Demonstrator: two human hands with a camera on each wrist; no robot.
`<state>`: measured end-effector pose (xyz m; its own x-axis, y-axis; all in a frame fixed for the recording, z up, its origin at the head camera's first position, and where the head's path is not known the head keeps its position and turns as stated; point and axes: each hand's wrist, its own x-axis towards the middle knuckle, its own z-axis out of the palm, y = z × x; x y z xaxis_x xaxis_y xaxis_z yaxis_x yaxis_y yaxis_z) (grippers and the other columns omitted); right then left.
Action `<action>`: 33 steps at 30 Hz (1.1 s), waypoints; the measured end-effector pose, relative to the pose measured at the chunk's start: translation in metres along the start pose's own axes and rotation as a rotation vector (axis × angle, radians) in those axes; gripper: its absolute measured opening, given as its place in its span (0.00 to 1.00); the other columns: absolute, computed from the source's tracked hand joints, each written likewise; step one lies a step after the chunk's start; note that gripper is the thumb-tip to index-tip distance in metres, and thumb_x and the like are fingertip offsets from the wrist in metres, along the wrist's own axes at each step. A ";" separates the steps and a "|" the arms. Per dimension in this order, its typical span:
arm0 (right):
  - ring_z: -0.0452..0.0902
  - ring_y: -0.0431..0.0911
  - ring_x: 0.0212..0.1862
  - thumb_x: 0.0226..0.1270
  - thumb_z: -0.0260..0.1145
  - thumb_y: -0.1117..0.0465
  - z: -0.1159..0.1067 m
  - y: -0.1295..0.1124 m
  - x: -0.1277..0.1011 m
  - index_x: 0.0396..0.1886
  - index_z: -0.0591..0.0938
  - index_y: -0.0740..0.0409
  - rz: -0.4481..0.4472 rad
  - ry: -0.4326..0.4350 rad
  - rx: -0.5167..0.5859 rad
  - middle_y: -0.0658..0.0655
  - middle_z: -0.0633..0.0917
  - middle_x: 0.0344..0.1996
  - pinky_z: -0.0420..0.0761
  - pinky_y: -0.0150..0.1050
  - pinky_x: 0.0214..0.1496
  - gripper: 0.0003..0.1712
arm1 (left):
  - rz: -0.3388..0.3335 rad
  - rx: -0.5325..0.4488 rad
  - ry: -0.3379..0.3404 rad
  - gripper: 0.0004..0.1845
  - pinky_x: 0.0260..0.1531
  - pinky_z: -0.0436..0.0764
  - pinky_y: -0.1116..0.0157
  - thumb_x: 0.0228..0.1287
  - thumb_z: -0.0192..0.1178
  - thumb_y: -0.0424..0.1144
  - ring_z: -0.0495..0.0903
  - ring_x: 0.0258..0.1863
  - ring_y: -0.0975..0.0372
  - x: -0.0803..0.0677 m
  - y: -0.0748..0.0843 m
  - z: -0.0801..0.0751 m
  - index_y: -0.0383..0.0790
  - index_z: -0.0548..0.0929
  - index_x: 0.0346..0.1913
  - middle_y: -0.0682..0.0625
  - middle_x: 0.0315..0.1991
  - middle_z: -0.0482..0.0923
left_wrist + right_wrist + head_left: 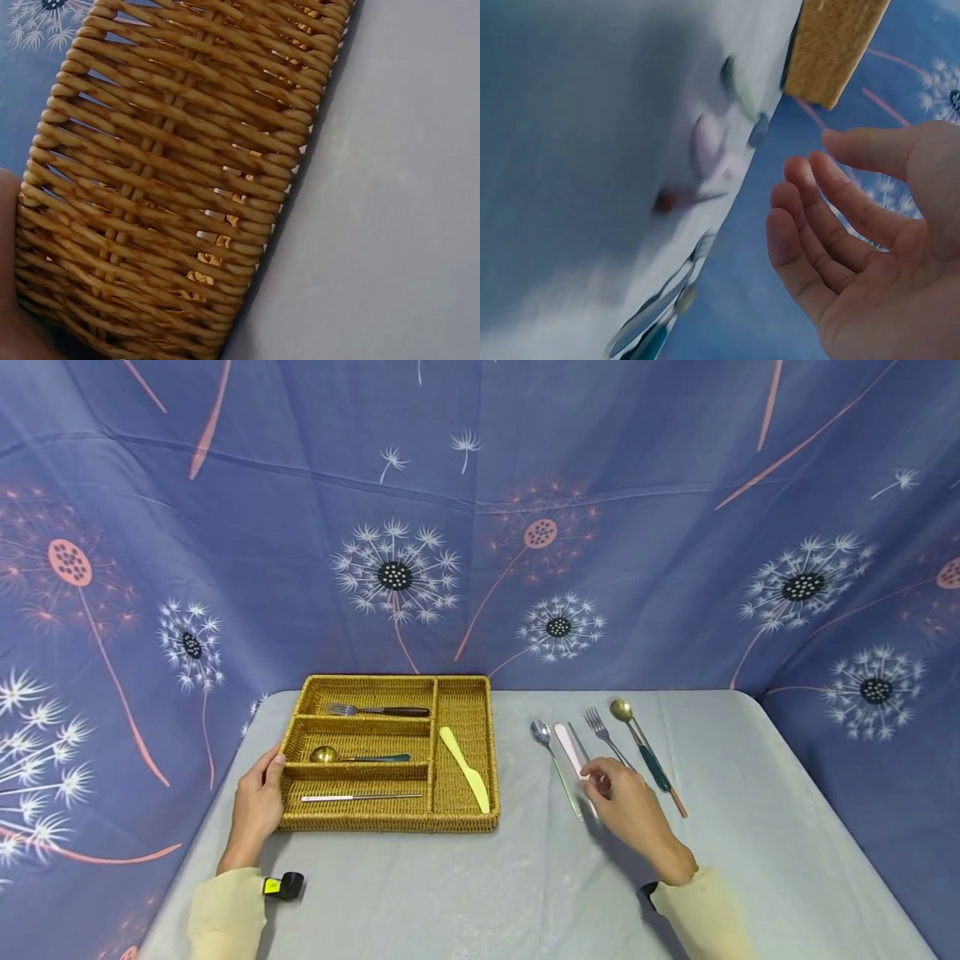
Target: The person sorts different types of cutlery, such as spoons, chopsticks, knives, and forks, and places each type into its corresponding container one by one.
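A woven wicker tray stands on the grey table, left of centre. Its compartments hold a dark-handled fork, a gold spoon with a teal handle, a silver knife and a pale yellow knife. My left hand rests against the tray's left wall, thumb near the rim. My right hand hovers over loose cutlery at the right, its fingertips by a pink knife. In the blurred right wrist view that hand holds nothing, fingers relaxed.
Beside the pink knife lie a silver spoon, a silver fork and a gold spoon with a green handle. A blue dandelion-print cloth hangs behind and around the table. The table's rounded far corners sit close to it.
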<state>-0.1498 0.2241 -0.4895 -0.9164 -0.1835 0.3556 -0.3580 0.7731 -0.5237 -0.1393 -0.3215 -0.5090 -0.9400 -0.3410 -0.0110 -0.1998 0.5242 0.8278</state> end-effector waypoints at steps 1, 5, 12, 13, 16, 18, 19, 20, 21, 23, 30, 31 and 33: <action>0.73 0.34 0.26 0.65 0.76 0.73 -0.002 0.004 -0.002 0.40 0.88 0.59 -0.006 0.012 -0.003 0.46 0.82 0.27 0.73 0.32 0.24 0.08 | -0.001 -0.001 0.001 0.33 0.80 0.55 0.36 0.90 0.37 0.55 0.54 0.82 0.34 0.000 0.000 0.000 0.39 0.64 0.84 0.32 0.82 0.60; 0.75 0.38 0.28 0.66 0.75 0.72 -0.011 0.016 -0.005 0.41 0.89 0.60 0.031 0.030 -0.030 0.48 0.83 0.28 0.74 0.34 0.25 0.07 | -0.003 0.003 0.000 0.33 0.80 0.55 0.35 0.90 0.37 0.55 0.54 0.82 0.34 0.001 0.000 0.000 0.38 0.64 0.84 0.32 0.82 0.60; 0.76 0.43 0.30 0.70 0.72 0.70 -0.034 0.038 -0.007 0.45 0.89 0.61 0.127 0.005 -0.069 0.51 0.85 0.30 0.73 0.37 0.26 0.06 | 0.000 0.001 0.004 0.33 0.79 0.56 0.35 0.90 0.38 0.55 0.55 0.82 0.34 0.001 0.000 0.000 0.38 0.64 0.84 0.32 0.82 0.60; 0.76 0.43 0.30 0.70 0.72 0.70 -0.038 0.042 -0.007 0.45 0.89 0.62 0.132 0.007 -0.073 0.52 0.85 0.30 0.73 0.37 0.26 0.07 | 0.002 -0.001 0.005 0.33 0.79 0.56 0.35 0.90 0.38 0.55 0.55 0.81 0.34 0.001 0.000 0.000 0.38 0.64 0.84 0.32 0.82 0.60; 0.76 0.44 0.30 0.71 0.69 0.71 -0.048 0.053 -0.003 0.47 0.88 0.64 0.147 0.020 -0.093 0.54 0.85 0.31 0.72 0.37 0.24 0.07 | 0.013 -0.007 0.014 0.32 0.79 0.57 0.35 0.90 0.39 0.54 0.56 0.81 0.34 0.001 0.000 0.001 0.37 0.66 0.83 0.31 0.81 0.61; 0.77 0.45 0.30 0.72 0.68 0.71 -0.055 0.061 -0.001 0.48 0.88 0.65 0.159 0.019 -0.103 0.56 0.86 0.33 0.72 0.38 0.24 0.08 | 0.018 -0.012 0.022 0.32 0.79 0.57 0.35 0.90 0.39 0.53 0.56 0.81 0.33 0.001 0.001 0.001 0.36 0.66 0.82 0.31 0.80 0.62; 0.77 0.45 0.30 0.72 0.68 0.71 -0.058 0.064 0.000 0.48 0.88 0.65 0.167 0.014 -0.105 0.57 0.86 0.33 0.72 0.38 0.23 0.08 | 0.020 -0.013 0.027 0.32 0.79 0.57 0.35 0.90 0.40 0.53 0.57 0.81 0.34 0.001 0.001 0.001 0.36 0.67 0.82 0.31 0.80 0.62; 0.78 0.46 0.30 0.73 0.67 0.71 -0.061 0.068 0.001 0.49 0.87 0.66 0.173 0.012 -0.109 0.58 0.86 0.34 0.72 0.39 0.23 0.09 | 0.022 -0.015 0.030 0.32 0.79 0.58 0.36 0.91 0.40 0.53 0.57 0.81 0.34 0.001 0.001 0.001 0.36 0.67 0.82 0.31 0.80 0.62; 0.79 0.47 0.31 0.73 0.67 0.70 -0.063 0.072 0.002 0.49 0.87 0.66 0.179 0.012 -0.116 0.59 0.87 0.35 0.73 0.39 0.24 0.09 | 0.022 -0.014 0.033 0.32 0.79 0.58 0.36 0.90 0.40 0.53 0.57 0.81 0.34 0.001 0.001 0.001 0.36 0.67 0.82 0.31 0.80 0.63; 0.81 0.50 0.32 0.73 0.67 0.70 -0.067 0.078 0.003 0.49 0.87 0.67 0.190 0.014 -0.128 0.60 0.87 0.35 0.74 0.40 0.24 0.09 | 0.022 -0.013 0.034 0.32 0.79 0.57 0.36 0.90 0.40 0.53 0.57 0.81 0.34 0.000 0.001 0.001 0.36 0.67 0.82 0.32 0.80 0.63; 0.83 0.54 0.32 0.69 0.66 0.72 -0.071 0.091 0.006 0.46 0.87 0.69 0.218 0.010 -0.151 0.62 0.87 0.33 0.74 0.42 0.24 0.09 | 0.007 -0.006 0.012 0.33 0.80 0.56 0.36 0.90 0.38 0.55 0.55 0.82 0.34 0.000 0.001 0.000 0.39 0.65 0.84 0.33 0.82 0.60; 0.83 0.54 0.32 0.69 0.66 0.72 -0.071 0.092 0.007 0.46 0.87 0.69 0.220 0.004 -0.155 0.62 0.87 0.33 0.74 0.42 0.24 0.09 | 0.005 -0.006 0.010 0.33 0.80 0.56 0.36 0.90 0.38 0.55 0.55 0.82 0.34 0.000 0.002 0.000 0.39 0.65 0.84 0.33 0.82 0.60; 0.82 0.52 0.30 0.69 0.66 0.72 -0.071 0.094 0.009 0.45 0.87 0.69 0.224 -0.009 -0.157 0.62 0.87 0.32 0.74 0.42 0.23 0.09 | 0.003 -0.005 0.011 0.32 0.80 0.56 0.36 0.90 0.39 0.55 0.55 0.82 0.34 0.000 0.001 0.000 0.39 0.65 0.84 0.33 0.82 0.60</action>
<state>-0.1787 0.3382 -0.4811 -0.9715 -0.0019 0.2372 -0.1145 0.8796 -0.4616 -0.1396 -0.3204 -0.5080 -0.9373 -0.3485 -0.0025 -0.1959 0.5209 0.8308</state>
